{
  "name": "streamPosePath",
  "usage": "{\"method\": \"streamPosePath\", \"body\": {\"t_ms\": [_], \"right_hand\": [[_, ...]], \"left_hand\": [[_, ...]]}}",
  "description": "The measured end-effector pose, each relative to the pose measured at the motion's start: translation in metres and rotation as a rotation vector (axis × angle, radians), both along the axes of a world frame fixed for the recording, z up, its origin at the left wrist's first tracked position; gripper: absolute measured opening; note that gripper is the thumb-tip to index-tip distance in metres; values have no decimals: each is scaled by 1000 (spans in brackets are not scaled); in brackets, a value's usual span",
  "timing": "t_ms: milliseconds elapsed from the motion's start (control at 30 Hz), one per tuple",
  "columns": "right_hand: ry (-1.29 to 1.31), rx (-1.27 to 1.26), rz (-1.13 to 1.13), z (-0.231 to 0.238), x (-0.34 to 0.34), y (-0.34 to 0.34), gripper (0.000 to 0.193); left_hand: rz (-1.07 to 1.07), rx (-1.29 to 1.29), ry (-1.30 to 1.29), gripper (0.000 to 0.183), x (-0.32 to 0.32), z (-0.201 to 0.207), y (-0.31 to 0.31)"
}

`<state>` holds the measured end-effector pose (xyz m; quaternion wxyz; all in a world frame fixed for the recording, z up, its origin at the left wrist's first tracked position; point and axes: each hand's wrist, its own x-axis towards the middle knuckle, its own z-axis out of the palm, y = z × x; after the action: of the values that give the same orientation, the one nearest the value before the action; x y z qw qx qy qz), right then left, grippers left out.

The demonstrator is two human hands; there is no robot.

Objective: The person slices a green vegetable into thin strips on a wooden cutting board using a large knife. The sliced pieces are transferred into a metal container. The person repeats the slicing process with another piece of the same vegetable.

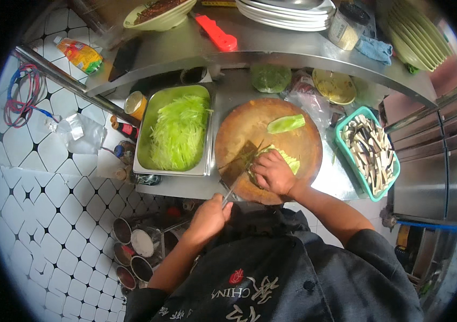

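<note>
My left hand (209, 219) is closed round the handle of a kitchen knife (229, 194), whose blade reaches over the near left part of a round wooden chopping board (306, 144). Fingers curled, my right hand (274, 173) presses down on thin slices of a pale green vegetable (291, 161) beside the blade. Part of the pile is hidden under that hand. Farther back on the board lies a peeled green piece (286, 124), touched by neither hand. Left of the board, a steel pan (207, 155) holds a heap of fine green shreds (180, 131).
At the right stands a turquoise basket (377, 197) of dark-skinned white strips. A steel shelf (271, 53) overhangs the back, bearing stacked white plates (287, 19), a red-handled tool (217, 33) and a jar (346, 29). Several round containers (142, 242) stand low on the left.
</note>
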<state>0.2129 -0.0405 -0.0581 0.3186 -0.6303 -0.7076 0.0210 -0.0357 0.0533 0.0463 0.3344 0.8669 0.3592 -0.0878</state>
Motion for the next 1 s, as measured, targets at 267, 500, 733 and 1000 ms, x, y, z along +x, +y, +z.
{"method": "streamPosePath", "body": {"t_ms": [267,500,733,1000], "right_hand": [[41,18,19,4,0,0,21],[62,18,18,5,3,0,20],[31,-37,-6,0,4,-10,23],[69,10,-9,-3,5,-8,26]], "left_hand": [[8,-14,-46,36,3,-6,0],[56,-56,0,38,6,-37,-3],[35,-29,-17,37,8,-10,-7],[8,4,-15,37,12,-22,-6]]}}
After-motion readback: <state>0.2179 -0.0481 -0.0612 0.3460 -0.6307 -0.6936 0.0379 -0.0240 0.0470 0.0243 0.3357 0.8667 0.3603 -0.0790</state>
